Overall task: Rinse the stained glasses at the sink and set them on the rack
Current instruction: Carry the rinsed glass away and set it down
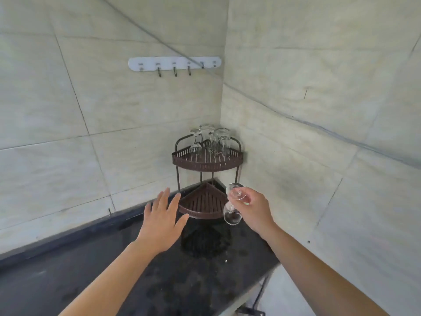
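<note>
A: Start at the fingers. What does the right hand [249,207] have?

B: Its fingertips pinch the foot and stem of a wine glass [232,207], turned upside down, bowl hanging below the hand, just in front of the lower shelf's right edge.

A: And the left hand [163,221]?

B: Empty, fingers spread wide and flat, palm down, hovering over the counter just left of the rack [206,164]. Whether the fingertips touch the lower shelf's rim I cannot tell.

A: How are the rack's edges?

B: A brown corner rack with 2 tiers, each with a low slatted rim. The upper tier [189,159] holds a cluster of inverted glasses [210,139] pushed to the back corner; its front slats are bare. The lower tier [205,202] looks bare too.

A: The surface and the room?

B: A dark countertop [127,277], wet-looking, droplets near its right edge. Pale tiled walls [319,99] meet behind the rack; a white hook strip [174,63] hangs high on the left wall.
</note>
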Demonstrator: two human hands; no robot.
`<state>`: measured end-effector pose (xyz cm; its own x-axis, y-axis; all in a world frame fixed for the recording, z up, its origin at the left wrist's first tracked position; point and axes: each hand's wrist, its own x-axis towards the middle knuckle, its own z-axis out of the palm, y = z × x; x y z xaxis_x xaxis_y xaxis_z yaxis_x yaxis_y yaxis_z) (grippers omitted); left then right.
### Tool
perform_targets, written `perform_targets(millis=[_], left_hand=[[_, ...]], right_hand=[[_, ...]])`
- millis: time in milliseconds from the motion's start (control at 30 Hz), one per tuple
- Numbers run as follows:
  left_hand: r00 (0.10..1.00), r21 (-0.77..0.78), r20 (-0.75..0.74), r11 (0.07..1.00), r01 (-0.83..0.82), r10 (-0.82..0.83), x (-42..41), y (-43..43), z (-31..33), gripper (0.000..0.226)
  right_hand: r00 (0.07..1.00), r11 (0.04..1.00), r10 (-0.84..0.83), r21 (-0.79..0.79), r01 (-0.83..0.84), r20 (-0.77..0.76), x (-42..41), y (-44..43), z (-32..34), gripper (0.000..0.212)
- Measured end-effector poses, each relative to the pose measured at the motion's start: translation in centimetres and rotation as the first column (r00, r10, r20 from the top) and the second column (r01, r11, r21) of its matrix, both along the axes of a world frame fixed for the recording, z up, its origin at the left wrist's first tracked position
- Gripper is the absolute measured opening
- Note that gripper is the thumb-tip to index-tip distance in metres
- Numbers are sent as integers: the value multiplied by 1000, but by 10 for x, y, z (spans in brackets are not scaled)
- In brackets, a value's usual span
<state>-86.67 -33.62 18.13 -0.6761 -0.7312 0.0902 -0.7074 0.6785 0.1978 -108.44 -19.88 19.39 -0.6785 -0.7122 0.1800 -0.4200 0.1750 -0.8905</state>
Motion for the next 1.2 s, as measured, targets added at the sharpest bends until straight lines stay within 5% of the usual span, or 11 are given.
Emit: perform_targets(millis=[300,533,800,1200], left_hand=[[999,-37,-26,999,26,-27,-100,-120,14,68],[986,156,147,983,-99,76,-153,-144,-86,68],[942,283,330,945,-162,63,-197,-154,-222,66],[960,266,253,946,-184,116,-214,-169,-303,60]], right_hand=[[999,1000,29,-6,-29,21,-86,-114,5,22],[970,964,171,174,-201,174,-127,-157,-107,15],[965,954,122,241,-179,233,-175,-238,-212,18],[991,989,-2,146,-17,130,-209,-362,-282,21]])
